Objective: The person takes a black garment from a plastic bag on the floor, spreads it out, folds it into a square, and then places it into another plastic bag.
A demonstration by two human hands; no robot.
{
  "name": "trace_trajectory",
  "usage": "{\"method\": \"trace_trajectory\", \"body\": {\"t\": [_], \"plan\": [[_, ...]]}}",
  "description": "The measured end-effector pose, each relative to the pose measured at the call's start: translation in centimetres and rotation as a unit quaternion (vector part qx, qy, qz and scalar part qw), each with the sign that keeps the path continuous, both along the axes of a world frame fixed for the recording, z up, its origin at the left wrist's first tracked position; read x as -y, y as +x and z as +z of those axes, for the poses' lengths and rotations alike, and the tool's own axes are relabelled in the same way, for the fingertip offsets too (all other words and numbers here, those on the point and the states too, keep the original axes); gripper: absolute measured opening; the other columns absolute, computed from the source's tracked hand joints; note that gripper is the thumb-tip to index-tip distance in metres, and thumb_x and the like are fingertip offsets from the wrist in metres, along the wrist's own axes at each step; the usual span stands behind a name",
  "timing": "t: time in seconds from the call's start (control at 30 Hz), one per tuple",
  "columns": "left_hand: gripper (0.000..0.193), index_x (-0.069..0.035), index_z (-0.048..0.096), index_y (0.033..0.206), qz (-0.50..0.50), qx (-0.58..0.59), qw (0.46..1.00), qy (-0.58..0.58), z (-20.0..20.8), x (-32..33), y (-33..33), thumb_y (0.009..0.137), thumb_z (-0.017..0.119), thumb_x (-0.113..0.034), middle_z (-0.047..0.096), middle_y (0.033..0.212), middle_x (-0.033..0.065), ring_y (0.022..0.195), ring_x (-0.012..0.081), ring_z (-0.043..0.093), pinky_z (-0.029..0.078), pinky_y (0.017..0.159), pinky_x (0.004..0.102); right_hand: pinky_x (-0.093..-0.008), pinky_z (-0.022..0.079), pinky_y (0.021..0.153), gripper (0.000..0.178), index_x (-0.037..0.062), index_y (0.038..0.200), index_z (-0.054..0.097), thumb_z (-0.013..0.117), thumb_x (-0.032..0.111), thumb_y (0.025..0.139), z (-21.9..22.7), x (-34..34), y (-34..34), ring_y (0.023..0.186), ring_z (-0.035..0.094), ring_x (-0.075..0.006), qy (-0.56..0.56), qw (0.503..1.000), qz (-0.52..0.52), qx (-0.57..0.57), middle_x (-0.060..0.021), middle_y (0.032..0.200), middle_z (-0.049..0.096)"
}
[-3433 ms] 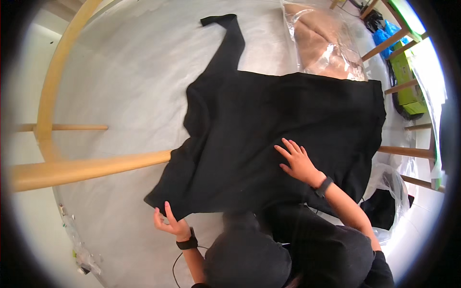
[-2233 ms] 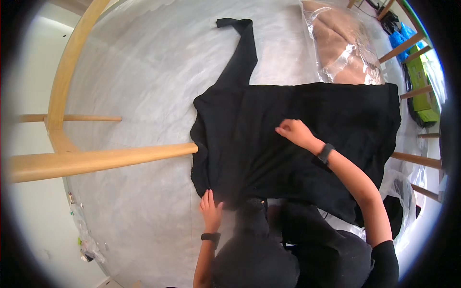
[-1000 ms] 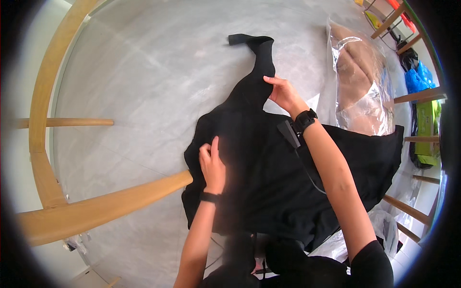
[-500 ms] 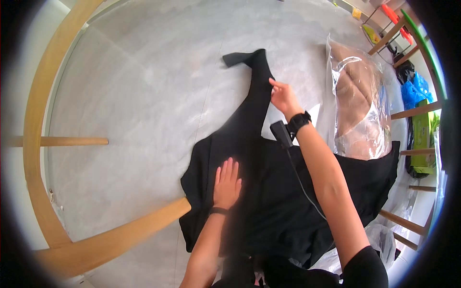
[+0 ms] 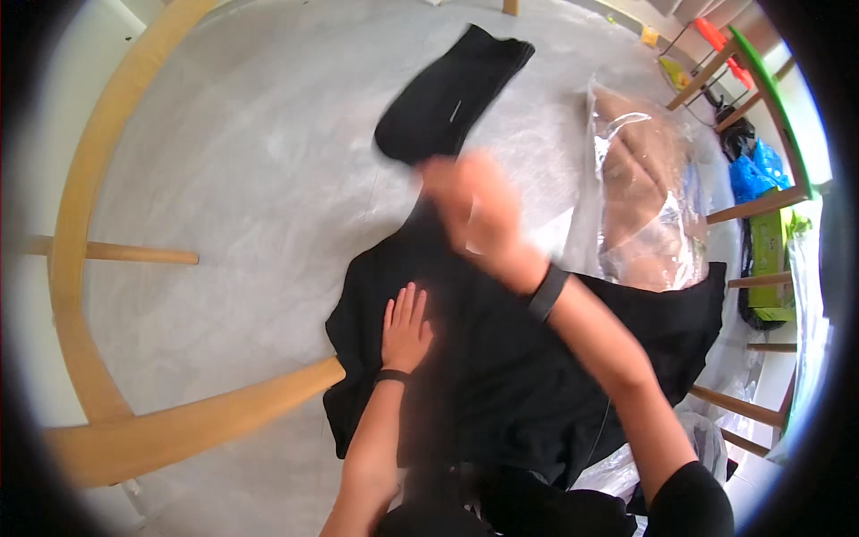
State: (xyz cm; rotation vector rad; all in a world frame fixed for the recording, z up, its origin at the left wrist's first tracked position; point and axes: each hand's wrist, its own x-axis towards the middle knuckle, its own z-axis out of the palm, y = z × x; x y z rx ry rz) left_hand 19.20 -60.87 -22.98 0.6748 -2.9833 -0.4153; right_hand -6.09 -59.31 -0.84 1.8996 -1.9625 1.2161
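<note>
While the left hand [image 5: 407,333] lies open, palm down, on the black garment [image 5: 519,376] spread across the centre and lower right of the frame, the right hand [image 5: 474,208] is at its folded-over sleeve [image 5: 447,103] in the upper middle, too blurred to tell whether the fingers grip the cloth. The step in hand seems to be shifting that sleeve while the body is pressed against the grey floor [image 5: 242,179]. From here, the next move looks to call for a steady left palm and a sure hold on the sleeve.
</note>
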Motion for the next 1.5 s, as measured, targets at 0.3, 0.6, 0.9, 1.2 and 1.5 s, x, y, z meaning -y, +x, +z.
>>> {"method": "trace_trajectory", "body": {"t": [0.3, 0.6, 0.9, 1.2, 1.5], "plan": [[0.047, -0.003, 0.046, 0.133, -0.135, 0.023, 0.977, 0.165, 6.5, -10.8, 14.7, 0.09, 0.055, -0.02, 0.041, 0.142, 0.0165, 0.131, 0.0316, 0.039, 0.032, 0.108, 0.0424, -0.0342, 0.04, 0.096, 0.028, 0.0118, 0.1, 0.067, 0.065, 0.016, 0.072, -11.9, -16.7, 15.0, 0.12, 0.048, -0.0231, 0.171, 0.946, 0.26, -0.088, -0.0073, 0.129, 0.054], [0.054, -0.001, 0.046, 0.133, 0.318, -0.098, 0.911, 0.245, 9.7, -8.2, 28.1, 0.087, 0.066, -0.022, 0.041, 0.139, 0.0195, 0.132, 0.034, 0.036, 0.027, 0.11, 0.0432, -0.0345, 0.044, 0.087, 0.025, 0.0093, 0.093, 0.067, 0.064, 0.009, 0.068, -16.3, -17.8, 16.8, 0.101, 0.056, -0.0219, 0.306, 0.942, 0.138, -0.024, -0.0021, 0.103, 0.062], [0.085, 0.005, 0.041, 0.135, 0.485, -0.048, 0.811, 0.325, 1.7, -2.6, 28.2, 0.067, 0.084, -0.023, 0.045, 0.138, 0.019, 0.125, 0.0317, 0.043, 0.032, 0.107, 0.0373, -0.0351, 0.046, 0.084, 0.026, 0.0064, 0.099, 0.064, 0.06, 0.004, 0.073, -14.2, -11.7, 19.4, 0.098, 0.056, -0.0227, 0.278, 0.953, 0.111, 0.051, -0.0057, 0.103, 0.059], [0.036, -0.001, 0.062, 0.102, 0.29, -0.027, 0.938, 0.188, 9.3, -9.9, 22.9, 0.068, 0.07, 0.0, 0.066, 0.101, 0.0172, 0.087, 0.0365, 0.064, 0.051, 0.078, 0.0389, -0.0323, 0.047, 0.078, 0.047, 0.0167, 0.127, 0.054, 0.06, 0.011, 0.08, -16.1, 1.7, 17.2, 0.097, 0.059, -0.0221, 0.238, 0.949, 0.064, -0.195, -0.0033, 0.125, 0.053], [0.025, -0.002, 0.061, 0.088, 0.202, -0.115, 0.966, 0.114, 17.7, -9.9, 20.3, 0.064, 0.061, 0.006, 0.053, 0.084, 0.0108, 0.069, 0.032, 0.058, 0.046, 0.058, 0.0369, -0.0344, 0.051, 0.061, 0.017, 0.0155, 0.096, 0.068, 0.061, 0.012, 0.081, -17.0, -1.2, 13.6, 0.076, 0.068, -0.0234, 0.443, 0.857, 0.106, -0.24, -0.0047, 0.081, 0.07]]}}
